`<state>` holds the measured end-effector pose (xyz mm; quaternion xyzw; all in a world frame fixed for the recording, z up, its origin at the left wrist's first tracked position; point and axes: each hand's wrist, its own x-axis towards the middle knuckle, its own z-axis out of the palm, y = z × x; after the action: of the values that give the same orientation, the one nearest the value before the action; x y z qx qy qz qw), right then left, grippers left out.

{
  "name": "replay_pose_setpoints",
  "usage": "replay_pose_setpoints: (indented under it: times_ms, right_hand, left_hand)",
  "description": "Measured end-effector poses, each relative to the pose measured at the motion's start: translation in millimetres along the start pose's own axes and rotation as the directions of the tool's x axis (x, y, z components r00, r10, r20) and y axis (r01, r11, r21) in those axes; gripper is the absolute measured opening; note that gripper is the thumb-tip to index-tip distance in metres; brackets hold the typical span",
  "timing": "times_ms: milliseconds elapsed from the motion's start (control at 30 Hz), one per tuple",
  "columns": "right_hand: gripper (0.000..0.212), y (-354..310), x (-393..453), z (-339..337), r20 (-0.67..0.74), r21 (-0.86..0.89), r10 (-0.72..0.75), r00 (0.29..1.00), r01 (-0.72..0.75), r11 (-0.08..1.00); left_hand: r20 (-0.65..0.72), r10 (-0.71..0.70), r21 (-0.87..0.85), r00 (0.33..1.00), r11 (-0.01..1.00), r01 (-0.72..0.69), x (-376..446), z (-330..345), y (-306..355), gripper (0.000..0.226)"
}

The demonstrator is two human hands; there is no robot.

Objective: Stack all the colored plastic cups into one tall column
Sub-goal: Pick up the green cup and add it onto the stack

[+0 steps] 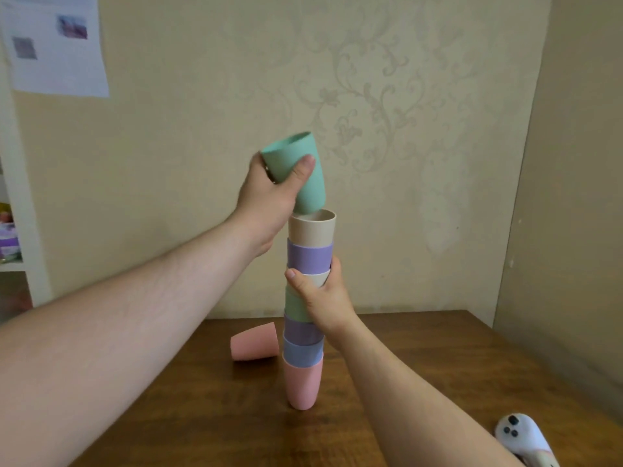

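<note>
A tall column of nested cups (305, 332) stands on the wooden table (421, 365), with a pink cup at the bottom and a beige cup (312, 229) on top. My right hand (325, 298) grips the column around its middle. My left hand (269, 193) holds a teal cup (305, 183) tilted, its base touching the rim of the beige cup. A second pink cup (254, 342) lies on its side on the table, left of the column.
A white controller (526, 439) lies at the table's front right corner. Patterned walls close off the back and the right side. A white shelf (20, 197) stands at the far left, with paper sheets (57, 42) pinned above it.
</note>
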<state>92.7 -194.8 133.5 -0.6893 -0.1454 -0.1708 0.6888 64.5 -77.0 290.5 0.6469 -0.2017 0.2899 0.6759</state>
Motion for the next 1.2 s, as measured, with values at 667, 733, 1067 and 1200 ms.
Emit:
replay_pose_setpoints:
  times_ms: [667, 733, 1067, 1200]
  right_hand:
    - [0.070, -5, -6, -5, -0.001, 0.032, -0.037, 0.999, 0.037, 0.999]
    - [0.064, -5, -8, -6, -0.009, 0.011, -0.039, 0.999, 0.039, 0.999]
    - [0.057, 45, -38, -10, -0.006, -0.064, 0.020, 1.000, -0.020, 0.998]
    - [0.051, 52, -38, -5, -0.026, -0.076, -0.035, 0.999, 0.033, 0.997]
  left_hand:
    - [0.199, -0.152, 0.192, 0.968, 0.975, 0.113, -25, 12, -42, 0.057]
    - [0.214, -0.148, 0.128, 0.966, 0.984, 0.122, -29, 8, -48, 0.056]
    - [-0.093, -0.493, 0.617, 0.865, 0.653, 0.438, -74, -59, -221, 0.055]
    - [0.041, -0.676, 0.738, 0.736, 0.517, 0.434, -101, -65, -301, 0.063]
